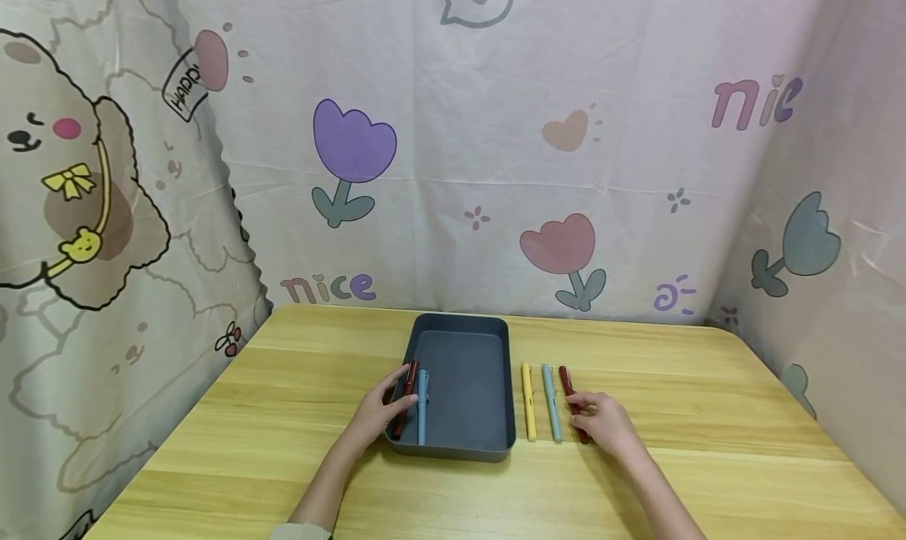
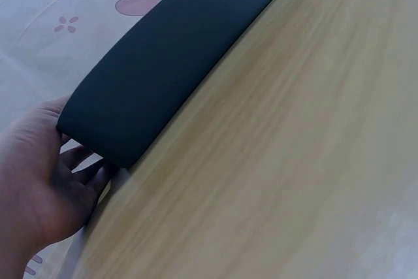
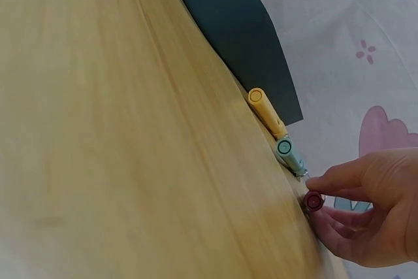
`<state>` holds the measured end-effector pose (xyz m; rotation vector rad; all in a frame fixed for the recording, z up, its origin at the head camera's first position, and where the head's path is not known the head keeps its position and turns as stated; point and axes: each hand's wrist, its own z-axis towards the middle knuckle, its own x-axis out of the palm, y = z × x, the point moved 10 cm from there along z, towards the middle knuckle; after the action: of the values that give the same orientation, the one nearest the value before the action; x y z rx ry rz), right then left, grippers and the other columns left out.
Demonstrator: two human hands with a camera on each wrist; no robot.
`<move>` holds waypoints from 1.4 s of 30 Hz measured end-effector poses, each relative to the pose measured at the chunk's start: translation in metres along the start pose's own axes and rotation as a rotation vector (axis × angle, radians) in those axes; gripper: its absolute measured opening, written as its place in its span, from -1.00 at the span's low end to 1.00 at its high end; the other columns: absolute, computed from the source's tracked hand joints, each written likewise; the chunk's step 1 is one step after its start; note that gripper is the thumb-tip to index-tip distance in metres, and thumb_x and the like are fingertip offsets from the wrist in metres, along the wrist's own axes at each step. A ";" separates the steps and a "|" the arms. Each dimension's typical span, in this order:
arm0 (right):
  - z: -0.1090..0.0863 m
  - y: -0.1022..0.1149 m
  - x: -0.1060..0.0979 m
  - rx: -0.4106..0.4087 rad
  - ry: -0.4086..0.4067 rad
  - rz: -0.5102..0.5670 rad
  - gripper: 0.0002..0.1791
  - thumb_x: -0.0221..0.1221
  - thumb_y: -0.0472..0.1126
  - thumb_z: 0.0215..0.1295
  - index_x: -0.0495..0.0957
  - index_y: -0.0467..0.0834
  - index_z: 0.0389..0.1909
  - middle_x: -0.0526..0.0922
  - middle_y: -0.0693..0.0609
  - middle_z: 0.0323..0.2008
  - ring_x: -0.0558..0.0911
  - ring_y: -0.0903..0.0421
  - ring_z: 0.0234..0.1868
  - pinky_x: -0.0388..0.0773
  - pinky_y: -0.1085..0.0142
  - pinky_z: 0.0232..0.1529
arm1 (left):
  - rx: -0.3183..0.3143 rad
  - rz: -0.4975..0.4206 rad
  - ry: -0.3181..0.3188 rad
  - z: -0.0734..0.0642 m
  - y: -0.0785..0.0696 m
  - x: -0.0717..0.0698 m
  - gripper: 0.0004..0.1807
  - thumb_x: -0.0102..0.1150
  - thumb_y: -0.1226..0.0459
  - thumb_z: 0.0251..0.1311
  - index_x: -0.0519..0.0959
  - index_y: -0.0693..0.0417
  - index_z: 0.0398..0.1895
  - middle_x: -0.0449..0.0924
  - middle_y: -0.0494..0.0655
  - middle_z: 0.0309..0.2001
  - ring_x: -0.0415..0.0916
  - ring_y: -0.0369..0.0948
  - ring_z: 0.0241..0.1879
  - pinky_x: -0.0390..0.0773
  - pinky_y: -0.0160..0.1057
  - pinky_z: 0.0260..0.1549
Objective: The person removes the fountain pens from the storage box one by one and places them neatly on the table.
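Note:
My left hand (image 1: 371, 416) grips the left wall of a dark grey tray (image 1: 460, 453), its thumb over the rim and fingers along the outside. Inside the tray, along that wall, lie a dark red pen (image 1: 410, 379) crossed by the thumb and a blue pen (image 1: 421, 410). In the left wrist view the tray's outer wall (image 2: 163, 63) hides its contents. To the right of the tray, my right hand (image 1: 605, 424) pinches another dark red pen (image 1: 565, 379) between thumb and fingers; its round end (image 3: 314, 201) faces the right wrist camera.
Between the tray and my right hand, a yellow pen (image 1: 528, 402) and a light blue pen (image 1: 552, 402) lie side by side on the wooden table (image 1: 283, 383). A patterned cloth (image 1: 453, 131) hangs behind the table and along both sides.

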<state>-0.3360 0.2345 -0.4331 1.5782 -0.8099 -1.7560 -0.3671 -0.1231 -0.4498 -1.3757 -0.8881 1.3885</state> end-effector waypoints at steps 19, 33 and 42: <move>-0.001 0.004 -0.003 -0.026 -0.020 -0.037 -0.70 0.18 -0.48 0.07 0.54 -0.40 -0.12 0.48 -0.18 -0.24 0.59 -0.07 -0.27 0.53 0.26 -0.47 | -0.006 -0.001 0.016 -0.018 -0.039 0.000 -0.39 0.14 0.33 0.19 0.24 0.24 0.31 0.10 0.35 0.29 0.00 0.26 0.26 0.20 0.18 0.08; -0.004 0.007 -0.004 -0.029 -0.032 -0.063 -0.70 0.16 -0.49 0.08 0.55 -0.39 -0.11 0.52 -0.17 -0.25 0.60 -0.09 -0.26 0.53 0.25 -0.47 | -0.011 -0.006 0.019 -0.018 -0.037 0.000 -0.40 0.14 0.32 0.20 0.24 0.23 0.31 0.08 0.37 0.29 0.02 0.28 0.24 0.26 0.18 0.04; -0.003 0.006 -0.003 -0.023 -0.029 -0.059 -0.69 0.15 -0.49 0.09 0.53 -0.40 -0.08 0.49 -0.20 -0.24 0.59 -0.11 -0.25 0.54 0.25 -0.48 | -0.009 -0.014 0.022 -0.018 -0.037 0.000 -0.40 0.14 0.33 0.20 0.24 0.23 0.31 0.11 0.35 0.28 0.09 0.26 0.22 0.30 0.14 0.02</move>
<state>-0.3323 0.2331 -0.4268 1.5791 -0.7613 -1.8278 -0.3448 -0.1147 -0.4160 -1.3862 -0.8889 1.3581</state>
